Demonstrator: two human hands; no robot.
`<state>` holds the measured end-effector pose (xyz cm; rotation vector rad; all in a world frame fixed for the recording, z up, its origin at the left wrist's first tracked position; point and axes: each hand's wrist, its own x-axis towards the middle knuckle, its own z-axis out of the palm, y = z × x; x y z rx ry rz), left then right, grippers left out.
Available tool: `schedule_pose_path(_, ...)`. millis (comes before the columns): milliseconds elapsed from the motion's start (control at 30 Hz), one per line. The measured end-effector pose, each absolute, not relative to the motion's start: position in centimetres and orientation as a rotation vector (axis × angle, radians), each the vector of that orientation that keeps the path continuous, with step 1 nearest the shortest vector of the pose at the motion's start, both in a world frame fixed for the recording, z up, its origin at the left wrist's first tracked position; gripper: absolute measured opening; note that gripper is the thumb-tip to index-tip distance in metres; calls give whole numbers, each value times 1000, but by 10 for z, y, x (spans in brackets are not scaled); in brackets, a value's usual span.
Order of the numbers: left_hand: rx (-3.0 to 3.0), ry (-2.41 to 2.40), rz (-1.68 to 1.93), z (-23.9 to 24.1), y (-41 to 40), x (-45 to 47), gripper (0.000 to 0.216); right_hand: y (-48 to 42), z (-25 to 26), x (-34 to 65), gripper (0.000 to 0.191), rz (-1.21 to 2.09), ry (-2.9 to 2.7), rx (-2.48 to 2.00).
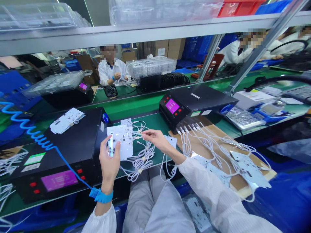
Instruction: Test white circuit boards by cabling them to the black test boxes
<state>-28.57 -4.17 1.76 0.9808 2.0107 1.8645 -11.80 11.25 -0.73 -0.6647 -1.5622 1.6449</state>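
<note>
My left hand [109, 161] grips the lower left edge of a white circuit board [121, 140], holding it upright above the green bench. My right hand [156, 139] pinches the plug of a white cable [137, 137] right at the board's right edge. A tangle of white cables [141, 160] lies under both hands. A blue wrist strap [102, 195] with a coiled blue cord [29, 129] sits on my left wrist.
A black tester box with a purple screen [58, 179] lies at the left, another [191, 103] at the right with several white cables plugged in. More white boards [247, 170] rest on cardboard at the right. Other people in white coats work across the bench.
</note>
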Motion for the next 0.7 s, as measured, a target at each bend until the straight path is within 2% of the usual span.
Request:
schedule_pose_path(133,978,2052,1846,17,-41,-284,54,117,-7,-118,42,1571,-1277,-724)
schedule_pose_path(300,981,2007,1795,13,-38,-286,53,113,8,-113,46,1892,-1185,-554)
schedule_pose_path(400,1035,2020,1798,14,-37,-284,50,107,18,-114,45,1945,-1244,-530)
schedule_pose_path(700,1183,2109,1735,24,-36,-267,49,77,46,-128,32,1493,-1778,-587)
